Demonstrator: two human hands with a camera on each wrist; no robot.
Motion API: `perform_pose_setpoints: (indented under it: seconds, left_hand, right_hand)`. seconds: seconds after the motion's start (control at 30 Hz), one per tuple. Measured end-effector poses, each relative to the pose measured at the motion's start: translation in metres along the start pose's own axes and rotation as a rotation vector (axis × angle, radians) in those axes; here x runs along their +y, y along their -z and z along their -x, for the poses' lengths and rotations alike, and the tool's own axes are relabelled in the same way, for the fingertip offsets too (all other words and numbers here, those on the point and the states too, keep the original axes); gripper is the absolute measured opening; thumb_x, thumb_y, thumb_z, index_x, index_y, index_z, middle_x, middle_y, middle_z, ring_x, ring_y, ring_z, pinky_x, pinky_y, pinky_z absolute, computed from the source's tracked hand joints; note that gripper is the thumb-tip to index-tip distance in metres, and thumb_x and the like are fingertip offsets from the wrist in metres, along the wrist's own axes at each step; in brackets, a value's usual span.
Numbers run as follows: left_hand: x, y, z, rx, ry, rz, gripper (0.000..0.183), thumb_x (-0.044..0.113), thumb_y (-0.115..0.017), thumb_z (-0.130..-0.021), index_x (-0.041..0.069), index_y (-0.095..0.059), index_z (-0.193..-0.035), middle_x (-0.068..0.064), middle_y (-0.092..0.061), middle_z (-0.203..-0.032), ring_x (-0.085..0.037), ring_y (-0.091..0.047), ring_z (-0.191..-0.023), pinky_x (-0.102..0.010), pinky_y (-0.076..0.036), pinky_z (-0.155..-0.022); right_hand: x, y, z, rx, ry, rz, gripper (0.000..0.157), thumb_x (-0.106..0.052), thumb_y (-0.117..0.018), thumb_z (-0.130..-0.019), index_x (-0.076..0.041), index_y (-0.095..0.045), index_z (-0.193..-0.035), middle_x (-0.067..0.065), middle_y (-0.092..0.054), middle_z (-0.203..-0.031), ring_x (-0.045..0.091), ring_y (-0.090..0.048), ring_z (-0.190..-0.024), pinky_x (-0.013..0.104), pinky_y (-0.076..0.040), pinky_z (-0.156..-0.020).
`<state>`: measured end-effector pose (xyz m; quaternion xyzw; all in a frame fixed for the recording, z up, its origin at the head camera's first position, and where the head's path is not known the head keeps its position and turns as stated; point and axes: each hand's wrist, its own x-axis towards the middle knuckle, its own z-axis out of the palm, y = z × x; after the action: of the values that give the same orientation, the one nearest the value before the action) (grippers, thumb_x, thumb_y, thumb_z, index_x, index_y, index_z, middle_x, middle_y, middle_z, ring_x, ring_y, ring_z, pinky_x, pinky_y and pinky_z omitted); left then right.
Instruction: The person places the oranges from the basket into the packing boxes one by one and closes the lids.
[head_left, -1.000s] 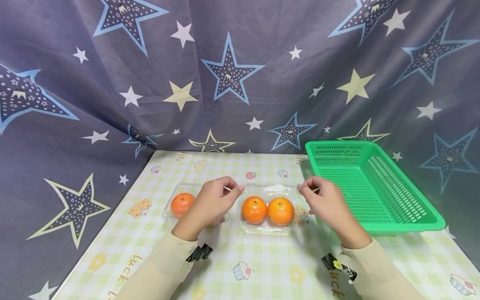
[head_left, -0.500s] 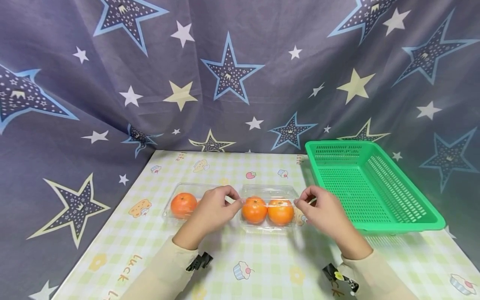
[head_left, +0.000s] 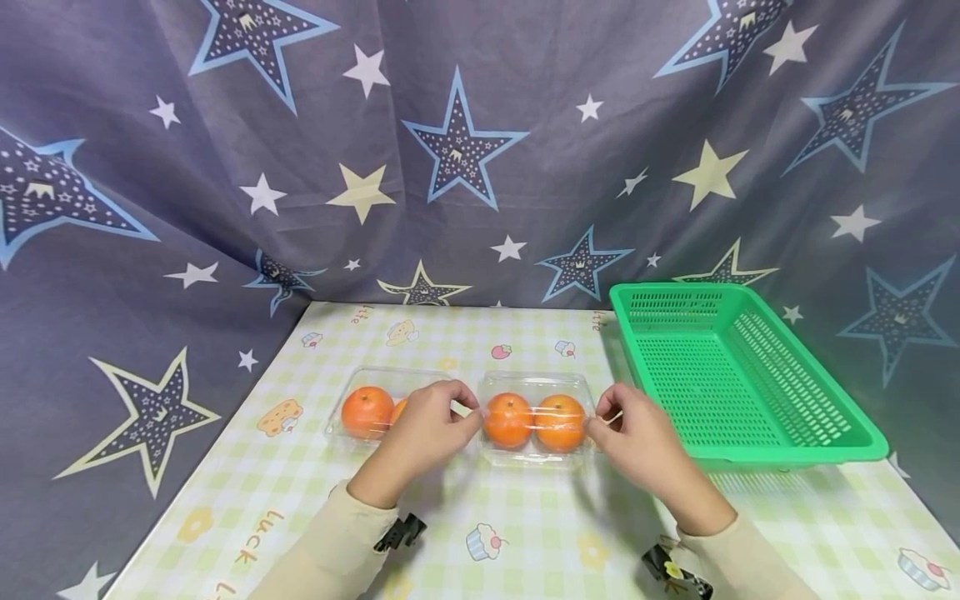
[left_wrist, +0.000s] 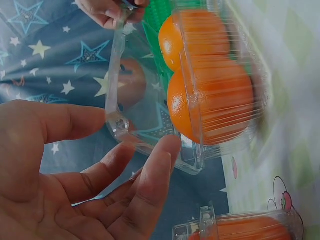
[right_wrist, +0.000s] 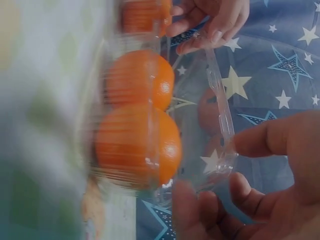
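A clear plastic clamshell box (head_left: 534, 459) stands in the middle of the table with two oranges (head_left: 508, 420) side by side in it. Its hinged lid (left_wrist: 114, 82) is partly raised and slants over the fruit. My left hand (head_left: 431, 429) pinches the lid's left corner between thumb and fingertips. On the other side my right hand (head_left: 637, 437) pinches the right corner the same way. In the right wrist view the nearer orange (right_wrist: 137, 145) shows through the ribbed wall. Beside my left hand sits a second clear box (head_left: 390, 373) with oranges (head_left: 367, 412), one partly hidden by that hand.
A green slotted plastic basket (head_left: 795, 454) stands at the right of the table, close behind my right hand. The table has a green checked cloth (head_left: 442, 550) with printed cakes and flowers. A dark star-patterned curtain (head_left: 480, 250) hangs behind the table.
The lid has come down and toward me over the two oranges, with both hands lowering together at its corners. The boxes and the basket have stayed in place.
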<state>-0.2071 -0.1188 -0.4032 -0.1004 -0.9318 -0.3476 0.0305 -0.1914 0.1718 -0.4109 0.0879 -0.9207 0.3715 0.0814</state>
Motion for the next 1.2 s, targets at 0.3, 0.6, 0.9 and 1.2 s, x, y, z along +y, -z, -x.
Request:
perform_pose_setpoints:
  seconds: [0.3, 0.6, 0.9, 1.2]
  left_hand:
    - [-0.004, -0.007, -0.001, -0.044, -0.013, -0.01, 0.013, 0.029, -0.075, -0.089, 0.018, -0.071, -0.095, 0.0, -0.072, -0.1, -0.007, -0.064, -0.077, -0.032, -0.054, -0.073]
    - [-0.007, -0.01, -0.001, -0.062, -0.033, -0.033, 0.017, 0.027, -0.077, -0.086, 0.015, -0.072, -0.097, 0.0, -0.071, -0.103, -0.008, -0.065, -0.08, -0.031, -0.055, -0.074]
    - [-0.01, -0.01, -0.001, -0.114, -0.035, -0.066, 0.029, 0.029, -0.083, -0.084, 0.009, -0.07, -0.1, -0.005, -0.073, -0.102, -0.014, -0.06, -0.076, -0.035, -0.052, -0.077]
    - [-0.014, -0.013, -0.001, -0.145, -0.018, -0.046, 0.031, 0.031, -0.081, -0.086, 0.007, -0.068, -0.102, -0.004, -0.071, -0.099, -0.015, -0.061, -0.082, -0.038, -0.053, -0.081]
  right_hand:
    - [0.008, -0.014, 0.002, -0.016, 0.014, 0.031, 0.026, -0.016, -0.074, -0.087, -0.006, -0.055, -0.101, 0.009, -0.055, -0.096, 0.019, -0.053, -0.084, 0.032, -0.044, -0.075]
    - [0.014, -0.018, 0.003, -0.026, 0.009, 0.037, 0.026, -0.017, -0.074, -0.087, -0.006, -0.056, -0.103, 0.01, -0.057, -0.098, 0.02, -0.055, -0.086, 0.032, -0.046, -0.077]
    - [0.017, -0.017, 0.004, -0.058, -0.027, 0.009, 0.023, -0.016, -0.071, -0.088, -0.007, -0.056, -0.103, 0.009, -0.057, -0.099, 0.018, -0.056, -0.085, 0.033, -0.047, -0.077]
    - [0.02, -0.019, 0.003, -0.086, -0.046, -0.03, 0.026, -0.013, -0.071, -0.087, -0.004, -0.054, -0.104, 0.011, -0.057, -0.099, 0.02, -0.055, -0.085, 0.033, -0.047, -0.075]
